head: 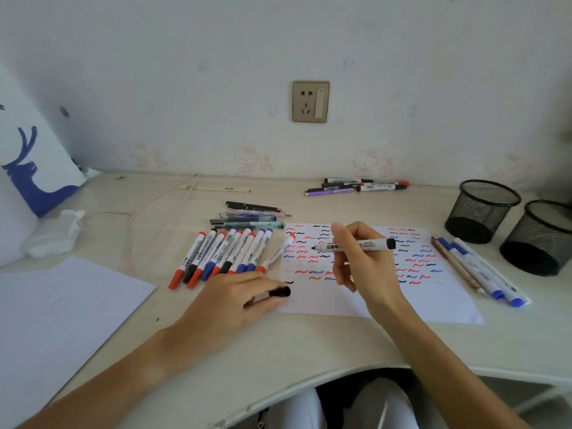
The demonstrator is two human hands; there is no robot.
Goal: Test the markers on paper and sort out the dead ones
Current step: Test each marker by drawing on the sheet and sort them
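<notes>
My right hand (362, 264) grips an uncapped black marker (368, 244), held level above the test paper (315, 301), tip pointing left. The paper is covered with red, blue and black squiggles. My left hand (241, 294) rests on the desk at the paper's left edge and holds the black cap (281, 291). A row of several capped red, blue and black markers (223, 257) lies left of the paper. One red-capped marker (277, 253) lies apart by the paper's edge. Several pens (478, 272) lie right of the paper, and more markers (359, 185) lie near the wall.
Two black mesh pen cups (483, 209) (538, 236) stand at the right. A stack of thin pens (250, 216) lies behind the marker row. A blank sheet (62, 305) covers the desk's left front. A crumpled tissue (52, 233) and a cord (133, 212) lie at the left.
</notes>
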